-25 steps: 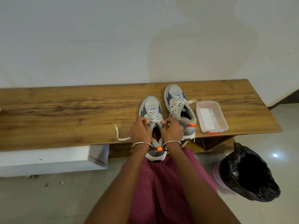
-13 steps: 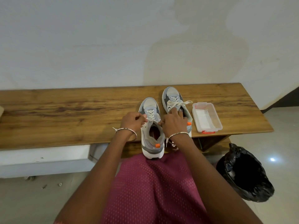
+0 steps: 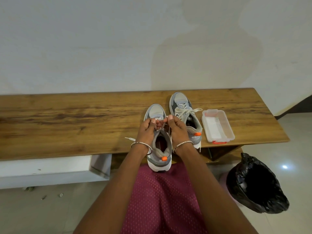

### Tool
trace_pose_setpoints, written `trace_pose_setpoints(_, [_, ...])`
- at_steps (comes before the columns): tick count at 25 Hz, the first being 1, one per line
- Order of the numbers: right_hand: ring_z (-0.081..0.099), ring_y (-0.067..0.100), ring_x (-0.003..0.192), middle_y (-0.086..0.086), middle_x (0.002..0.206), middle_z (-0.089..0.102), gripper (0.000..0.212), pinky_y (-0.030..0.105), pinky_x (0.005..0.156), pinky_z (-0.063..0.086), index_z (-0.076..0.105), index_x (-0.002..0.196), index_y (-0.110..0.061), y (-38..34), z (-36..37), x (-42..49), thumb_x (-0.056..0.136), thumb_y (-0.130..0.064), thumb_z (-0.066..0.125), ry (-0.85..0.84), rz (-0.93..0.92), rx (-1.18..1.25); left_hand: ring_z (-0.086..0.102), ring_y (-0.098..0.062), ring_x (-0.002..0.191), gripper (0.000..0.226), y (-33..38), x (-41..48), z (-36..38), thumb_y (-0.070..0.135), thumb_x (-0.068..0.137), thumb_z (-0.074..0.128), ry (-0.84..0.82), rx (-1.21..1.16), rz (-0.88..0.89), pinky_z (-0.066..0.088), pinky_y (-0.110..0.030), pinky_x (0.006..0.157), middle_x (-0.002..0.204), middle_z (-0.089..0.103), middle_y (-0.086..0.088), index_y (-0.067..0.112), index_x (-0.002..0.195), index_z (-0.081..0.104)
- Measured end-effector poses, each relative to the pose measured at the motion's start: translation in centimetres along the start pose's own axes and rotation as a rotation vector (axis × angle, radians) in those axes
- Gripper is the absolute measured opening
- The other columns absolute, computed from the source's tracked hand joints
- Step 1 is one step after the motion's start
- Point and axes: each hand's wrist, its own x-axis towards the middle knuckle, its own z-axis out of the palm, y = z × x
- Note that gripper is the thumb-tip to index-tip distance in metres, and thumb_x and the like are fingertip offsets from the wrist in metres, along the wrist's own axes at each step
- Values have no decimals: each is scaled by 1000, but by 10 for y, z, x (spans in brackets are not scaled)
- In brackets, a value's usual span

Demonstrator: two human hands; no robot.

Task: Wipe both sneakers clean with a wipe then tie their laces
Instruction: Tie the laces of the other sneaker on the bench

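Observation:
Two grey and white sneakers with orange heel tabs stand side by side on the wooden table (image 3: 67,125). The left sneaker (image 3: 159,149) has its heel over the table's front edge. My left hand (image 3: 146,131) and my right hand (image 3: 177,130) meet above its tongue, each pinching a white lace (image 3: 162,126) between thumb and fingers. One lace end (image 3: 129,139) trails on the table left of my left wrist. The right sneaker (image 3: 185,115) stands just behind, with its laces in a bow.
A clear plastic box (image 3: 217,125) with a red clip and a white wipe inside lies right of the sneakers. A bin lined with a black bag (image 3: 256,184) stands on the floor at the right. A white shelf (image 3: 50,168) sits under the table at the left.
My hands spread apart half a second ago, pulling the lace sideways, then came back together over the left sneaker's tongue. The camera view shifted slightly.

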Motion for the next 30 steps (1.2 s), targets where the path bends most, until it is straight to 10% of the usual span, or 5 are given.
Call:
trace_pose_setpoints(13, [38,2,45,-8,51,46,36,15,47,38,52,73,-10,24,14,22,106,-21,42,181,62,295,45,-7,56,32,-21,18,11,9,104,44,146,-318,-23,45,-19,58,57,51,6,10,76,58])
trace_pose_setpoints(23, [58,17,82,12,91,62,31,30,82,53,56,132,-3,20,-6,10,105,-6,40,-103,-5,148,69,-16,90,15,-13,14,-11,17,97,59,-56,419,253,57,-34,82,92,73,1,11,99,72])
trace_pose_setpoints(30, [63,20,78,13,88,69,19,24,68,56,66,108,-3,22,-2,12,100,1,49,46,-90,-45,68,-6,73,14,-2,13,-7,15,100,53,-31,414,204,52,-19,61,89,76,-1,8,97,65])
